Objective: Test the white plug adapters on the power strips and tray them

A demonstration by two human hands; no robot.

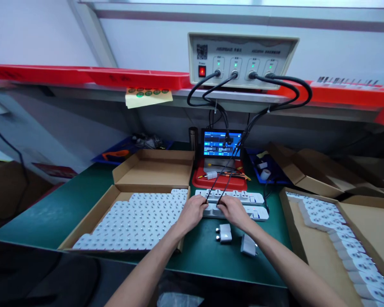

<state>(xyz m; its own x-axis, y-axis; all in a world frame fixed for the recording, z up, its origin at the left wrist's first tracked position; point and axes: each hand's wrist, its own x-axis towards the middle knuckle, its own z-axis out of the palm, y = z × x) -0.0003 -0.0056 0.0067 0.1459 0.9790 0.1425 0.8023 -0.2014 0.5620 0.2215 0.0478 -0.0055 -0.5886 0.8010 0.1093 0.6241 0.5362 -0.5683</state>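
My left hand (194,210) pinches the end of a thin black cable (211,187) over the nearer white power strip (257,213). Close beside it, my right hand (233,209) has its fingers closed on a second black cable (225,187) at the same strip. Whatever the cable ends plug into is covered by my fingers. A second power strip (256,198) lies just behind, parallel to the first. On the green table in front of the strips are two loose white plug chargers, one charger (224,233) on its side and another charger (248,245) by my right forearm.
An open cardboard box (123,195) on the left holds rows of white chargers; another box (320,238) on the right is partly filled. Behind stand a lit screen (222,144) and a red tray (198,181). Thick black cables hang from a tester (243,47) on the shelf.
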